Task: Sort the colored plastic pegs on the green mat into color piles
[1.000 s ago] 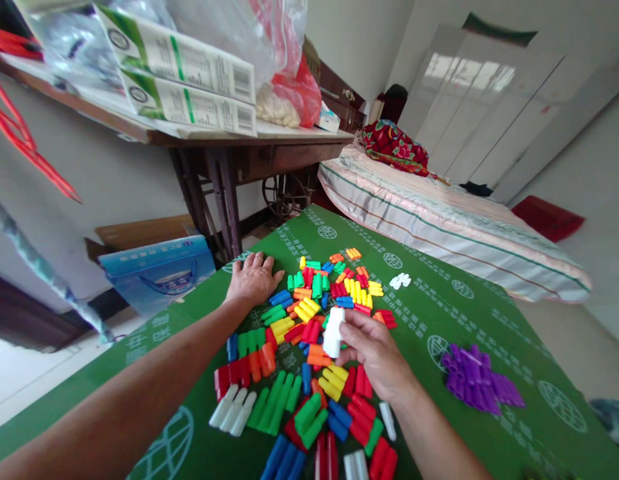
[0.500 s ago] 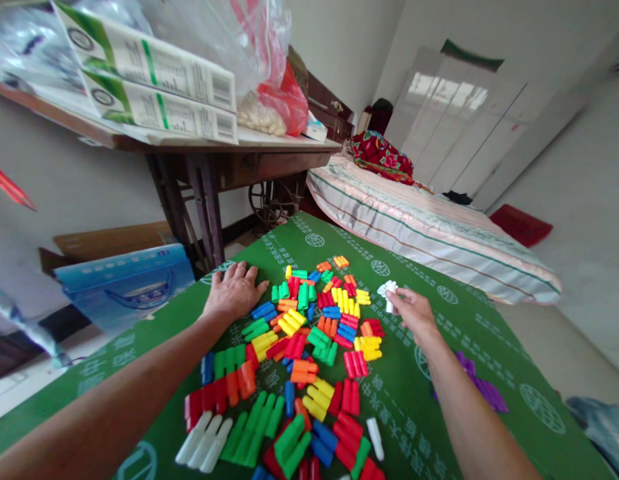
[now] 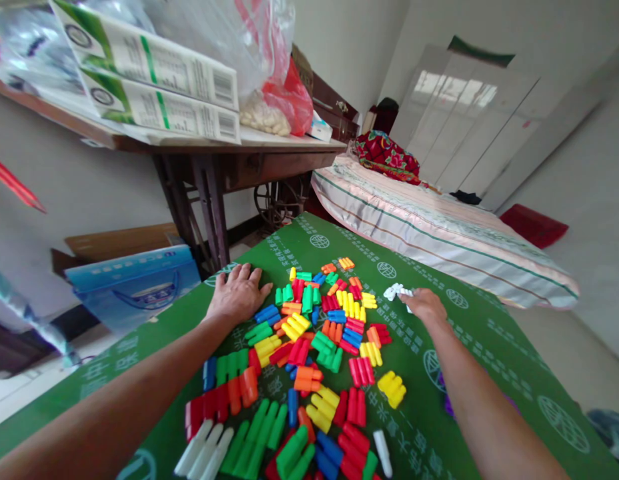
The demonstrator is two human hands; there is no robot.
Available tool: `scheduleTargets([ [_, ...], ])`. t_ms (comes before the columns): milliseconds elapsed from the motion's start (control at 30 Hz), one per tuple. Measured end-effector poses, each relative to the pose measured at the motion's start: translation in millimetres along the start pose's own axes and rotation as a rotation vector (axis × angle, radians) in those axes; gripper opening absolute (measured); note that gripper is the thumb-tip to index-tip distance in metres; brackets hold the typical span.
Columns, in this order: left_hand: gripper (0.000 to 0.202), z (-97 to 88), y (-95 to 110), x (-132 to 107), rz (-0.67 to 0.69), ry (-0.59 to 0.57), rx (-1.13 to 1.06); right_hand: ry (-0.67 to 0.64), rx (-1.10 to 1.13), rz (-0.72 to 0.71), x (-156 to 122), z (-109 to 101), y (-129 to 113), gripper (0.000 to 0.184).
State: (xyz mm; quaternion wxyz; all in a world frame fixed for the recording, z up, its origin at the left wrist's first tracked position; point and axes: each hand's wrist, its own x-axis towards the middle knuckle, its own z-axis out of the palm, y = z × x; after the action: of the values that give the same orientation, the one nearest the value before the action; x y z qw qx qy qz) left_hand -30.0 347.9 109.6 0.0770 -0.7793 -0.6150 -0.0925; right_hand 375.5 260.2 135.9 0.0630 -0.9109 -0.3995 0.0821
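My left hand (image 3: 239, 293) lies flat on the green board (image 3: 319, 241), fingers spread, beside the left edge of a pile of plastic toy blocks. The blocks are shaped like joined bullets in red, green, yellow, blue and orange. At the pile's right, the fingers of my right hand (image 3: 425, 308) are closed around a white block (image 3: 405, 291), partly hidden by them. More white blocks (image 3: 391, 292) lie just beyond the fingertips. A yellow block (image 3: 392, 389) rests apart from the pile. Purple blocks (image 3: 449, 403) are mostly covered by my right forearm.
A table (image 3: 269, 163) with boxes (image 3: 159, 73) and plastic bags stands at the upper left. Below it are a blue bag (image 3: 139, 283) and cardboard. Beyond the board is a bed (image 3: 439, 213) with a striped sheet. White blocks (image 3: 204, 450) lie at the near left.
My right hand has lowered and turned toward the white blocks. A yellow block has moved from the pile's right edge to a spot nearer me. My left hand stays in place.
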Motion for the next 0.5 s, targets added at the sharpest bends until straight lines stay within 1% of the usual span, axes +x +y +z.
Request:
scheduleTargets([
  [200, 0.057, 2.6, 0, -1, 0.010, 0.023, 0.001, 0.010, -0.053, 0.038, 0, 7, -6, 0.054],
  [367, 0.054, 5.6, -1, -2, 0.021, 0.046, 0.007, -0.005, -0.071, 0.024, -4, 12, -8, 0.064],
  [500, 0.053, 4.5, 0, -2, 0.029, 0.049, 0.020, -0.044, -0.086, -0.013, -6, 10, -4, 0.064],
])
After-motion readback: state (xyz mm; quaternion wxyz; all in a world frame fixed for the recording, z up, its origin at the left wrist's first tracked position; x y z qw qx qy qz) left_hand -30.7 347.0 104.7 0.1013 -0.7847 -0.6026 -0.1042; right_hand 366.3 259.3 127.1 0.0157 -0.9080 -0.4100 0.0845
